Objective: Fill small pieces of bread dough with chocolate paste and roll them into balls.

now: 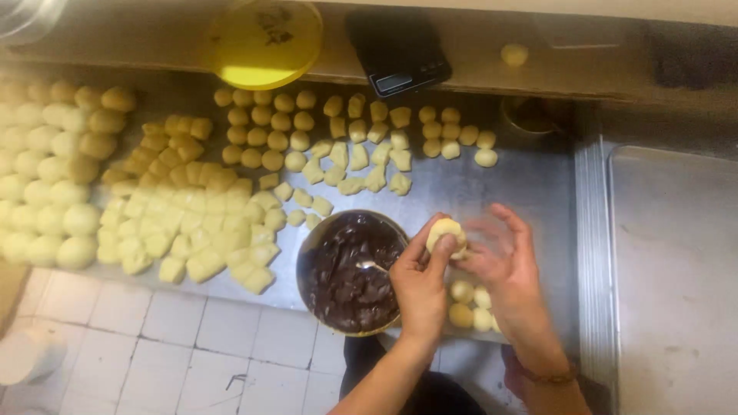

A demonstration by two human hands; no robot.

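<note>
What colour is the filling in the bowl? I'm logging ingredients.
Dark brown, glossy, in the filling; the head view shows it.

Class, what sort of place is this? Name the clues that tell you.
Probably a bakery or pastry kitchen: rows of dough pieces on a steel worktable, a bowl of dark filling, a digital scale, and both hands shaping a dough ball.

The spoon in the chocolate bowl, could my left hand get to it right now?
Probably yes: the spoon lies uncovered in the bowl beside your left hand, but that hand helps hold the dough ball.
</note>
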